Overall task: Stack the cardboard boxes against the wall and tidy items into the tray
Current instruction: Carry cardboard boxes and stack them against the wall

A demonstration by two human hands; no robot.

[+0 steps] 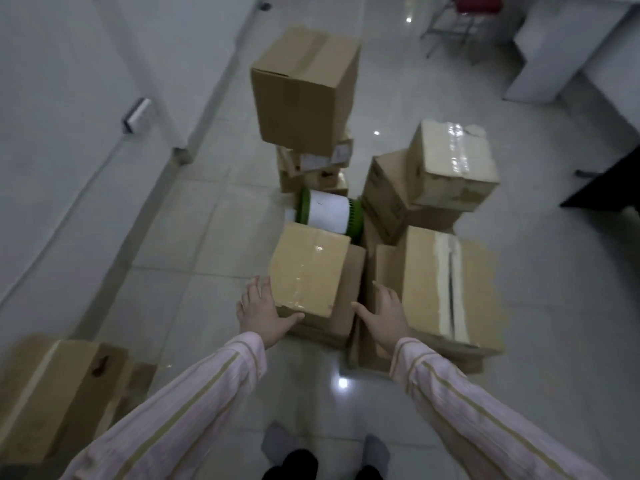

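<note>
A small taped cardboard box [310,268] sits on top of a lower box on the floor in front of me. My left hand [263,313] lies against its left side with straight fingers and the thumb on the near face. My right hand [384,315] reaches with spread fingers into the gap on the box's right, beside a larger taped box [450,292]. Further off, a tall box [304,88] tops a small stack, and two more boxes [450,164] are piled at the right. A green-and-white canister [329,211] lies on its side between them.
A white wall [69,98] runs along the left with a skirting strip. Another cardboard box [59,389] stands at the near left by the wall. A red-seated chair [460,22] and white furniture [561,53] stand at the far right. My feet are at the bottom.
</note>
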